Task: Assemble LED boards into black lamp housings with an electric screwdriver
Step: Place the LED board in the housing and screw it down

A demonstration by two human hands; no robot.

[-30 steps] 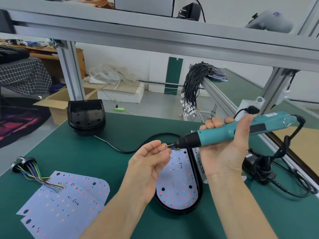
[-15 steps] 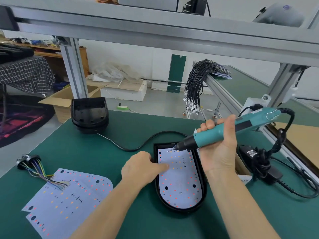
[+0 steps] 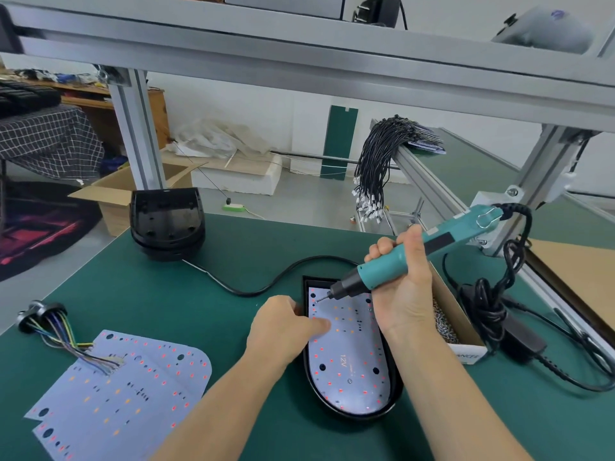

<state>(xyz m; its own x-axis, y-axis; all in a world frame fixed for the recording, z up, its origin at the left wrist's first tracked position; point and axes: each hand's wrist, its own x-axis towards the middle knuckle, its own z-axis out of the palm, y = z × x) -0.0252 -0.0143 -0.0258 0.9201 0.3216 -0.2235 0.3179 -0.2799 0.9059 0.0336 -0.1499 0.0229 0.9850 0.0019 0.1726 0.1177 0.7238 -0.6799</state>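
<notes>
The right hand (image 3: 404, 287) wraps fully around the teal electric screwdriver (image 3: 409, 251), angling its bit onto the far-left corner of the white LED board (image 3: 349, 354). The left hand (image 3: 283, 324) lies loosely curled, thumb pressing the board's left edge, judged to steady it for screw driving. The board sits inside the black lamp housing (image 3: 394, 390) on the green surface (image 3: 199, 294). Spare white LED boards (image 3: 116, 394) lie well apart, left.

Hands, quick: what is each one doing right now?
Left hand: open, thumb pressing the LED board down.
Right hand: closed around the electric screwdriver.
</notes>
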